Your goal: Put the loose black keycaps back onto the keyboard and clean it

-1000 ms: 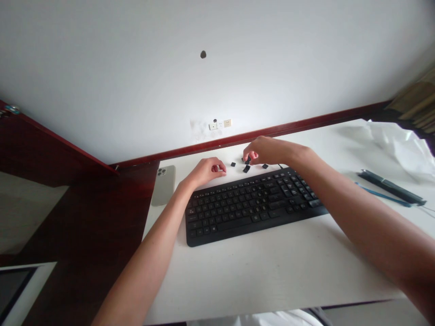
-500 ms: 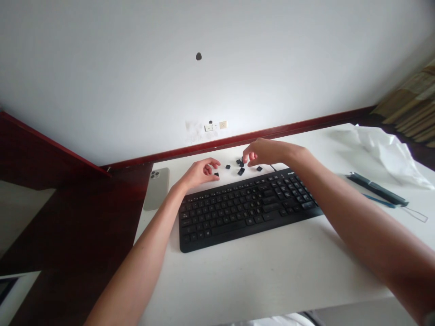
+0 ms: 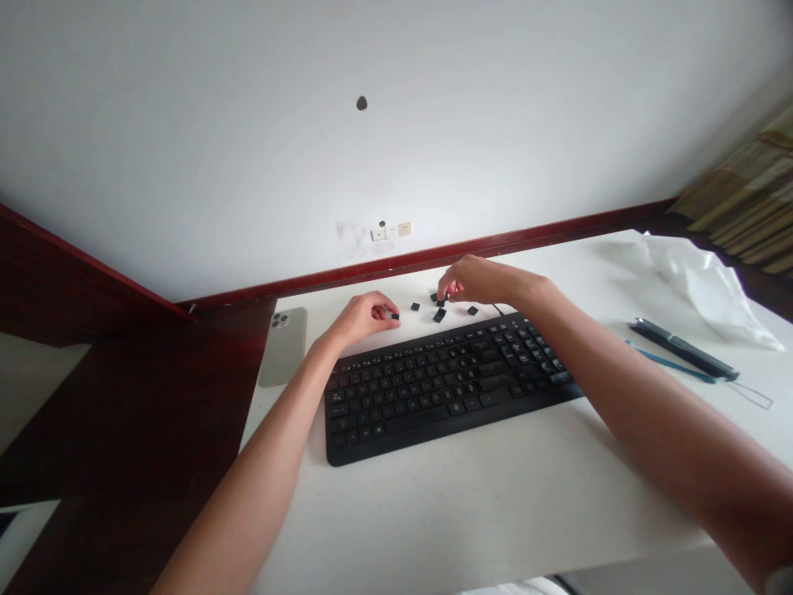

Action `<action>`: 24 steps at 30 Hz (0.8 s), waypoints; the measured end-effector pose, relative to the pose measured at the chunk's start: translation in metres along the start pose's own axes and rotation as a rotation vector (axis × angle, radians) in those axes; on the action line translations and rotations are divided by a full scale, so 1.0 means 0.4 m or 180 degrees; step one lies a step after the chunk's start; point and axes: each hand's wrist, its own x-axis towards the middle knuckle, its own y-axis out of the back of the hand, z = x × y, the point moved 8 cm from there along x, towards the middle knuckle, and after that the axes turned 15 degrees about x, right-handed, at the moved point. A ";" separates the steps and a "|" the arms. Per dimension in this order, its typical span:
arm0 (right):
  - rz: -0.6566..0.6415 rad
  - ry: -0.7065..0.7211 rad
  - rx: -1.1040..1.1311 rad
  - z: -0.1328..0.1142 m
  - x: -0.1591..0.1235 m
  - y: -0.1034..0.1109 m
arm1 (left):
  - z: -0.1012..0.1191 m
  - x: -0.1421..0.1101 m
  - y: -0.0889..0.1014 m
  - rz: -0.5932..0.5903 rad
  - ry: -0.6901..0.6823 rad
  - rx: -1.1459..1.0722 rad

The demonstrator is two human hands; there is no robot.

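Observation:
A black keyboard (image 3: 446,380) lies across the white desk (image 3: 496,496). Several loose black keycaps (image 3: 439,315) are scattered just behind its top edge. My left hand (image 3: 363,318) rests behind the keyboard's left part. Its thumb and fingers are curled and pinch a small black keycap (image 3: 395,316) against the desk. My right hand (image 3: 480,281) reaches over the keyboard to the cluster of keycaps. Its fingertips are bent down and closed on another keycap (image 3: 442,299) lying on the desk.
A phone (image 3: 283,345) lies face down at the desk's left edge, beside a dark red wooden surface (image 3: 142,397). A dark pen-like tool (image 3: 681,349) and a blue-handled one (image 3: 672,362) lie on the right. Crumpled white plastic (image 3: 700,281) sits at the far right.
Both hands opened half a second ago, with a keycap left on the desk by the left fingers. Now both have closed their fingertips on keycaps again. The view shifted slightly.

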 end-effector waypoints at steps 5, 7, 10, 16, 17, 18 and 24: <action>0.0202 0.0000 -0.0064 0.001 -0.005 0.019 | -0.005 0.000 -0.003 -0.0006 -0.0007 0.0006; 0.0355 -0.0002 -0.0139 0.012 -0.008 0.037 | -0.004 -0.001 -0.003 -0.0015 -0.0005 0.0008; 0.0412 -0.0010 -0.0169 0.026 -0.009 0.047 | -0.002 -0.002 -0.003 -0.0029 0.0003 0.0017; 0.0307 -0.0237 -0.0191 0.067 -0.016 0.058 | 0.002 -0.003 -0.002 -0.0039 -0.0006 0.0007; 0.0215 -0.0343 -0.0188 0.081 -0.021 0.058 | 0.002 -0.003 -0.002 -0.0039 -0.0002 0.0012; 0.0103 -0.0466 -0.0179 0.096 -0.026 0.057 | 0.001 -0.003 -0.002 -0.0035 0.0003 0.0022; -0.0238 -0.0855 -0.0157 0.127 -0.048 0.052 | 0.005 -0.003 0.002 -0.0007 -0.0044 0.0106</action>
